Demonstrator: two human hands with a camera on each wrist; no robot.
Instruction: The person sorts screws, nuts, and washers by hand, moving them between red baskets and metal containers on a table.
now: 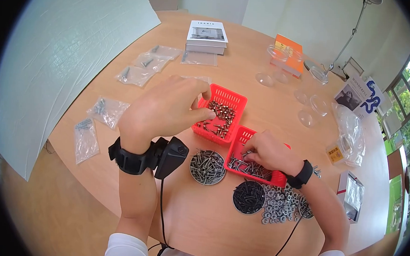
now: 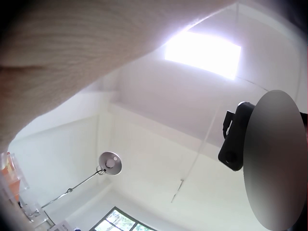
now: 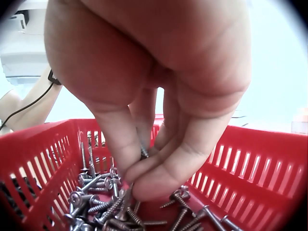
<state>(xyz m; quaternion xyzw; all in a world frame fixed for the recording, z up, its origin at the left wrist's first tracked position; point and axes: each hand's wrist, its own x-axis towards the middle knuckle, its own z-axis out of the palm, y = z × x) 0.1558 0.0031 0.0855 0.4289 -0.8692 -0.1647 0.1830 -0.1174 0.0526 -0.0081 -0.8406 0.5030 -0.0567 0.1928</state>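
Note:
My left hand hovers at the left red basket, thumb and fingers apart over the bronze-coloured screws inside; nothing shows between them. The left wrist view catches only part of that hand and wrist, with the fingers out of frame. Inside the other red basket, my right hand reaches down with thumb and fingertips together. They pinch a silver screw, whose threaded part shows between the fingers. Loose silver screws lie beneath and around the fingertips.
Nearer me stand a dish of silver screws and a dish of black screws, beside scattered nuts. Bagged screws lie on the left. Clear plastic domes, books and a lamp are farther back.

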